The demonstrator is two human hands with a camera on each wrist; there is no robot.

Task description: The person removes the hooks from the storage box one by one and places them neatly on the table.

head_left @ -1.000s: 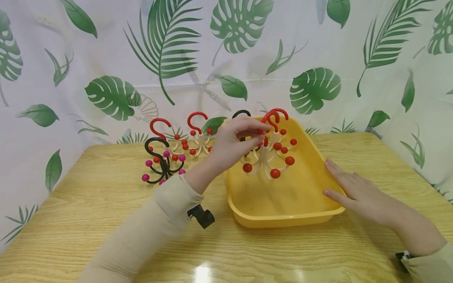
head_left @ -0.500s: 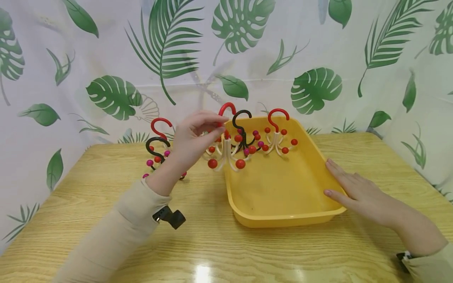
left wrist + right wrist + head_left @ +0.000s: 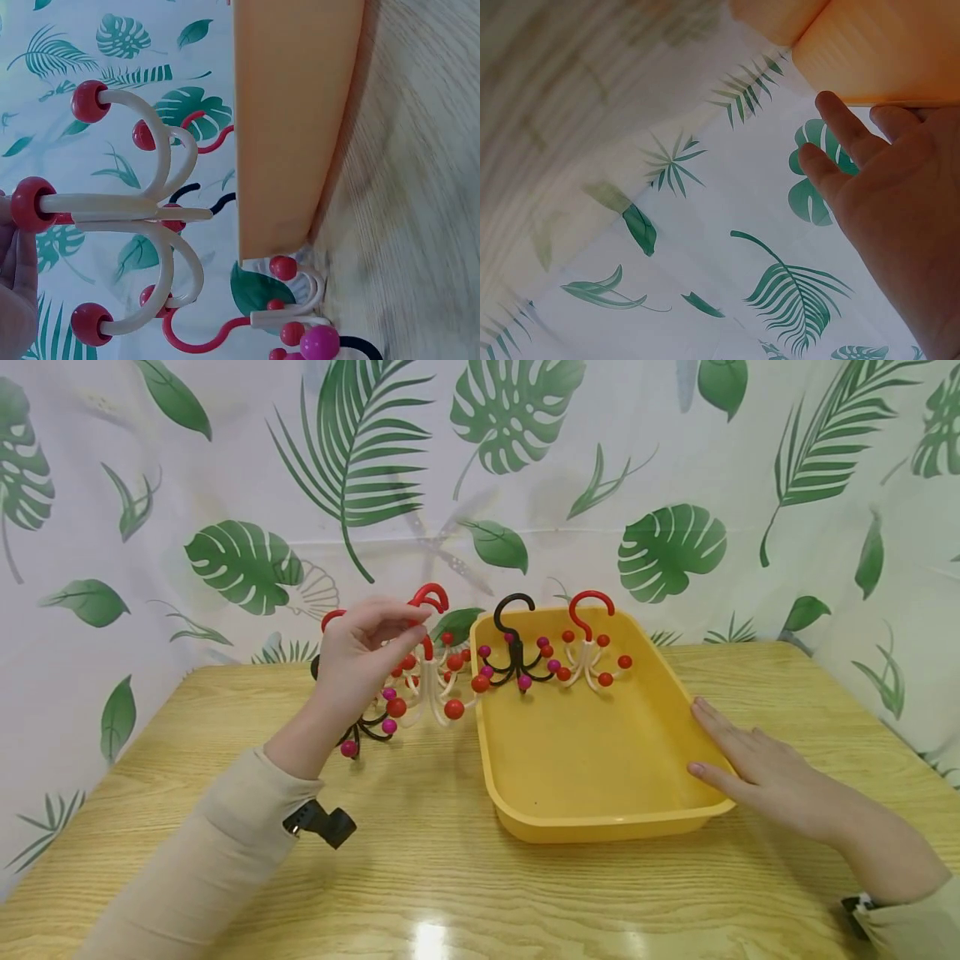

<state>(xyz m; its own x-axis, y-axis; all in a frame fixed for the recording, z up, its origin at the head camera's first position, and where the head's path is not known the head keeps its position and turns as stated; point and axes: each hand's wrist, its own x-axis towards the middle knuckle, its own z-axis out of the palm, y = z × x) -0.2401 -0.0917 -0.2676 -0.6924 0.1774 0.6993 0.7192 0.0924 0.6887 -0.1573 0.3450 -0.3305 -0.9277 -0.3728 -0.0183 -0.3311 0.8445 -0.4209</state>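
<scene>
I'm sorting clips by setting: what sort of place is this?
Probably an indoor tabletop workspace, though the wider room is hidden: a wood-grain table, a leaf-print sheet behind it, and a yellow bin.

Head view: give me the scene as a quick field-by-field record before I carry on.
Left hand: pinches a lifted cream multi-arm hanger by its hook
Lifted hanger position: beside the left rim of the yellow tray
Right hand: fingers extended against the tray's right side
In tray: black hanger with magenta balls; red-hooked cream hanger
On table, left of tray: second black hanger, partly hidden by the left hand
Other table hangers: partly hidden; count unclear
</scene>
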